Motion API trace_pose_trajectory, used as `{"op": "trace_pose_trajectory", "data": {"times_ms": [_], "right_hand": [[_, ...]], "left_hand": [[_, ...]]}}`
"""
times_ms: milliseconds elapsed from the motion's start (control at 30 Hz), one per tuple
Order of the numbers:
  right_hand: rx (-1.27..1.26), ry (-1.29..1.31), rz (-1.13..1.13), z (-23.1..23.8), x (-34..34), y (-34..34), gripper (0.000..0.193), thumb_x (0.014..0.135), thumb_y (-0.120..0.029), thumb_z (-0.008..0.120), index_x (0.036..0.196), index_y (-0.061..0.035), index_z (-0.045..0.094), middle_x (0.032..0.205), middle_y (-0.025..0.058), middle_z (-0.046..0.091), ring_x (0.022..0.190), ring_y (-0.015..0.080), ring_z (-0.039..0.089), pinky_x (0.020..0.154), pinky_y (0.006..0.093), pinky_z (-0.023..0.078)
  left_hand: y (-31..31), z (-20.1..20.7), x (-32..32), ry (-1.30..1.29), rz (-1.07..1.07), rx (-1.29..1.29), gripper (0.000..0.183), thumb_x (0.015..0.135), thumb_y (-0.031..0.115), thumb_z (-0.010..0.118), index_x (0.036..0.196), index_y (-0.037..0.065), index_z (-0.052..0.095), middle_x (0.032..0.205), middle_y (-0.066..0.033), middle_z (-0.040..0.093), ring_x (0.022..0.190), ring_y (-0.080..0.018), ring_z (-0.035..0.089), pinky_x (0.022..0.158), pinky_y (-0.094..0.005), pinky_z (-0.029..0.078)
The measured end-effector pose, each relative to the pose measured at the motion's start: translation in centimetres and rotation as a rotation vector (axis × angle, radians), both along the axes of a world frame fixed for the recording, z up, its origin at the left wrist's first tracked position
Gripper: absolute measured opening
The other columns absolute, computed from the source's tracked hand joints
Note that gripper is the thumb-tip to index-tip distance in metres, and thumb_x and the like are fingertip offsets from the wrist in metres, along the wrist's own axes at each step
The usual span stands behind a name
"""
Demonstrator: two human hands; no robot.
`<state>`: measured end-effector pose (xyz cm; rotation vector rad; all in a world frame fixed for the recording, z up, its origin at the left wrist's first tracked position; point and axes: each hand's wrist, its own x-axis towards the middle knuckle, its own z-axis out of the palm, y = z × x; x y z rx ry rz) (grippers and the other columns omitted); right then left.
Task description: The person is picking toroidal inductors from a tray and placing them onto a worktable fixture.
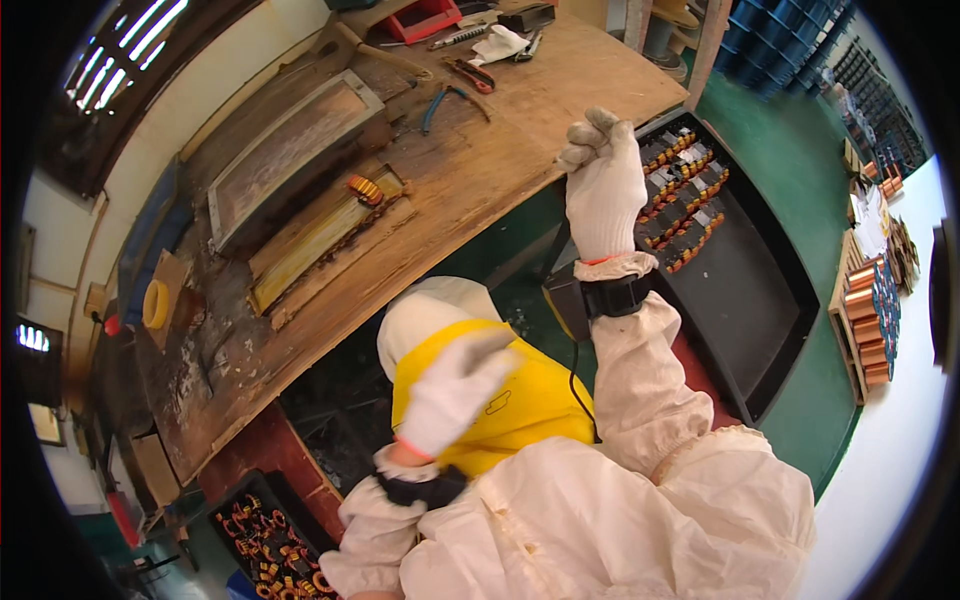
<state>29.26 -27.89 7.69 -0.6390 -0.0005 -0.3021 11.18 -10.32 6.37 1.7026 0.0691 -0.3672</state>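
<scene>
My right hand point(606, 185), in a white knit glove with greyish fingertips, is raised beside the table's right front edge. Its fingers are curled closed, and whatever they may hold is hidden. Just beyond it, a black tray point(745, 290) carries rows of copper-wound ring coils point(685, 185) with dark and silvery parts between them. My left hand point(460, 385), also gloved, is blurred by motion above the yellow apron point(530, 410) at my lap; its fingers cannot be made out. A single copper-wound ring coil point(367, 190) rests on the yellowish strip point(310, 250) on the table.
The worn wooden table point(560, 80) bears a metal-framed box point(290, 160), blue-handled pliers point(450, 105), red-handled pliers point(470, 75), a hammer point(375, 50) and a roll of yellow tape point(156, 303). A black bin point(270, 540) of loose coils stands at lower left. Copper spools point(870, 320) are stacked at right.
</scene>
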Motion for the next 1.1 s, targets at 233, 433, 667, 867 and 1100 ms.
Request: {"op": "trace_pose_trajectory", "data": {"times_ms": [233, 433, 667, 867, 1100], "right_hand": [[-0.526, -0.146, -0.254, 3.5, -3.2, 3.4, 0.036, 0.100, -0.025, 0.035, 0.107, 0.0044, 0.055, 0.083, 0.0112, 0.061, 0.067, 0.0142, 0.054, 0.063, 0.0267, 0.046], [-0.750, -0.339, -0.325, 3.6, -4.2, 4.2, 0.026, 0.099, -0.017, 0.040, 0.106, 0.0001, 0.059, 0.083, 0.0054, 0.063, 0.071, 0.0088, 0.057, 0.066, 0.0224, 0.046], [-0.866, -0.410, -0.286, 3.7, -4.7, 4.6, 0.021, 0.097, -0.012, 0.045, 0.104, 0.0006, 0.060, 0.083, 0.0056, 0.064, 0.073, 0.0102, 0.059, 0.068, 0.0235, 0.048], [-0.971, -0.485, -0.303, 3.6, -4.6, 4.6, 0.020, 0.095, -0.010, 0.046, 0.104, 0.0004, 0.060, 0.083, 0.0054, 0.064, 0.072, 0.0100, 0.059, 0.067, 0.0235, 0.048], [-0.749, -0.259, -0.267, 3.8, -3.5, 4.5, 0.029, 0.100, -0.020, 0.039, 0.104, 0.0003, 0.059, 0.081, 0.0054, 0.062, 0.067, 0.0079, 0.055, 0.062, 0.0221, 0.046]], "left_hand": [[-6.9, 0.5, 2.7, 0.121, 0.178, -0.309, 0.038, 0.081, 0.024, 0.069, 0.104, -0.004, 0.060, 0.096, -0.0095, 0.067, 0.083, -0.0145, 0.060, 0.076, -0.0267, 0.048], [-6.2, 1.7, 2.3, 0.167, 0.151, -0.241, 0.051, 0.075, 0.045, 0.070, 0.078, -0.005, 0.058, 0.072, -0.0087, 0.059, 0.069, -0.0132, 0.053, 0.062, -0.0277, 0.044], [-6.0, 0.7, 2.5, 0.141, 0.099, -0.077, 0.049, 0.079, 0.041, 0.067, 0.084, -0.006, 0.055, 0.071, -0.0072, 0.056, 0.069, -0.0132, 0.051, 0.062, -0.0279, 0.043], [-5.8, 1.5, 2.6, 0.133, 0.045, -0.227, 0.043, 0.083, 0.036, 0.065, 0.091, -0.006, 0.056, 0.073, -0.0040, 0.055, 0.070, -0.0117, 0.050, 0.063, -0.0259, 0.042], [-5.7, -0.3, 2.7, 0.129, 0.051, -0.432, 0.037, 0.084, 0.022, 0.068, 0.105, -0.006, 0.056, 0.093, -0.0042, 0.062, 0.084, -0.0113, 0.055, 0.076, -0.0241, 0.045]]}}
